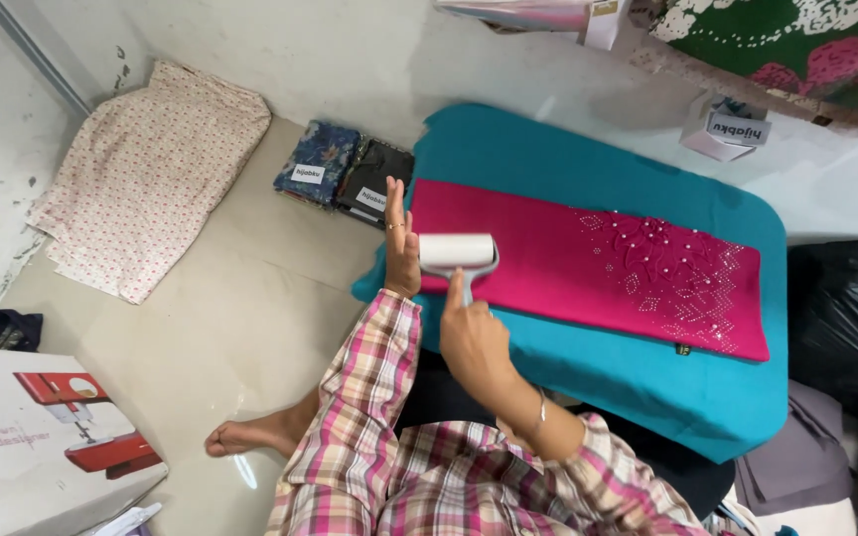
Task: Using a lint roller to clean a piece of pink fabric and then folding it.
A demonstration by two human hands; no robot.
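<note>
Matt magenta cloth (588, 268) with glossy beadwork lies on smooth teal fabric (598, 179); the lint roller (457, 251) looks papery.

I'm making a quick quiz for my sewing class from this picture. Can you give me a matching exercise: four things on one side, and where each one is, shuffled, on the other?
Things:
1. lint roller
2. pink cloth
3. folded floral fabric
4. left hand

Places:
A. lying on the floor by the wall
B. spread flat on the teal-covered surface
C. resting upright at the pink cloth's near end
D. held in the right hand, on the pink cloth

Pairs: 1-D, 2-B, 3-A, 4-C
</note>
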